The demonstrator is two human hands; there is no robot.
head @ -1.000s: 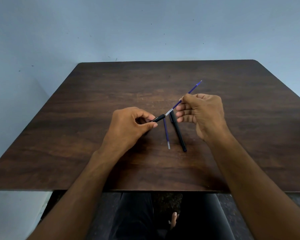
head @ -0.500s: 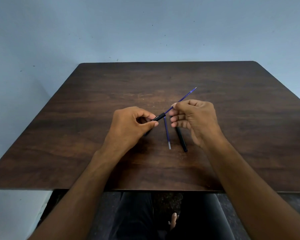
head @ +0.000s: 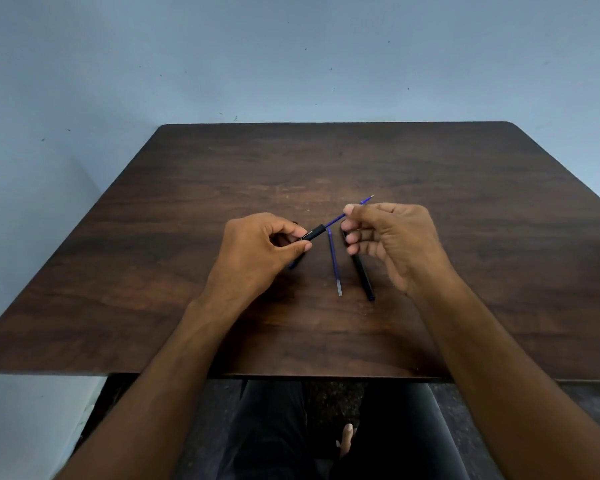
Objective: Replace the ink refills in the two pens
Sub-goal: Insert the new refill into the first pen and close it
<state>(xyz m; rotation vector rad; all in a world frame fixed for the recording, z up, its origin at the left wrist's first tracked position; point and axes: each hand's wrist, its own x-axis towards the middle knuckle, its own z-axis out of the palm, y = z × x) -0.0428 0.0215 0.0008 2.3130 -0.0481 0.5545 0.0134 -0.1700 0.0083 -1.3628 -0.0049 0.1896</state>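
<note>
A person sits at a dark wooden table (head: 465,209), seen from a head camera looking forward and down. Nearest the camera, below the table's near edge, are the person's dark-clad legs (head: 274,427) and a bare foot (head: 346,436) on the floor between them. Both bare forearms reach over the near edge toward the middle of the table.

On the tabletop, between the two hands, a loose blue refill (head: 334,261) lies with its pale end toward the near edge. Just to its right lies a black pen (head: 362,277), also pointing toward the near edge; its far end is hidden behind the right hand's fingers.

The left hand (head: 257,251) has its fingers curled, thumb and forefinger pinching a black barrel (head: 313,233) held above the table and slanting up to the right. A second blue refill (head: 340,216) sticks out of the barrel's open end. The right hand (head: 392,240) pinches this refill between thumb and forefinger close to the barrel, with the other fingers curled loosely below. The refill's fine tip pokes out past the right hand toward the far right corner.

Beyond the table's far edge stands a pale blue wall (head: 291,57) with small dark specks.
</note>
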